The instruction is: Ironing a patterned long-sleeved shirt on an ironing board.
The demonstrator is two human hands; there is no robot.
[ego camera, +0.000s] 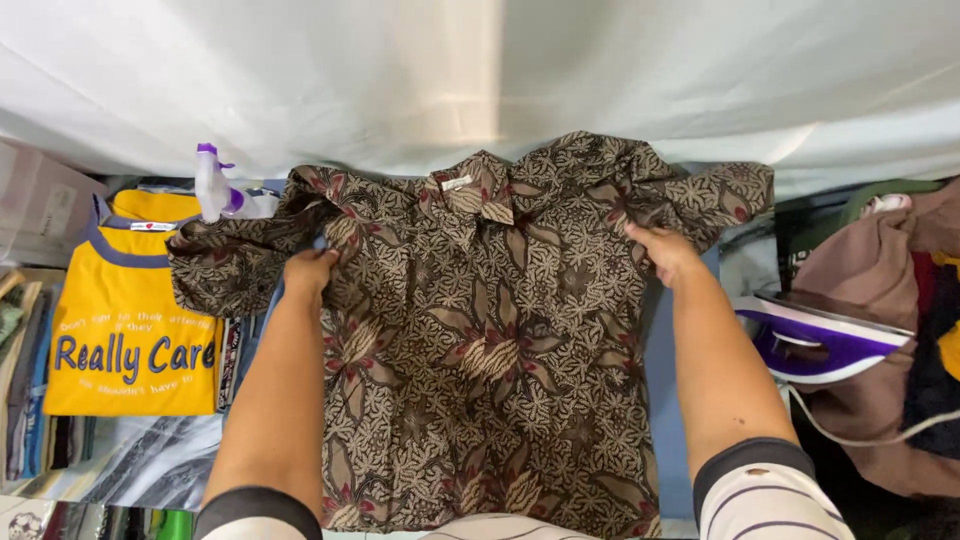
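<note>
- Brown patterned cloth fills the middle of the view: a short-sleeved shirt (490, 340) with a leaf and flower print in brown, cream and dark red lies spread flat, collar pointing away from the person and hem nearest them.
- The shirt lies on a blue ironing surface (665, 400), which shows as a strip along the shirt's right edge.
- The left hand (310, 272) rests at the shirt's left shoulder, near where the sleeve joins the body; the fingers curl down into the fabric and seem to pinch it, though the grip itself is hidden by the back of the hand.
- The right hand (662, 250) sits at the right shoulder, fingers bent and closed on a fold of the cloth near the sleeve seam.
- Both forearms run up along the two sides of the shirt, with striped sleeve cuffs at the bottom edge of the view.
- A white spray bottle (212, 185) with a purple nozzle stands just beyond the left sleeve, touching or nearly touching it.
- A folded yellow T-shirt (125, 320) with blue trim and lettering lies on a stack to the left, just beside the sleeve.
- A purple and white iron (820, 340) rests to the right, well apart from the right hand, its cord trailing across a heap of brownish clothes (880, 300).
- A pale sheet (480, 70) hangs across the top.
</note>
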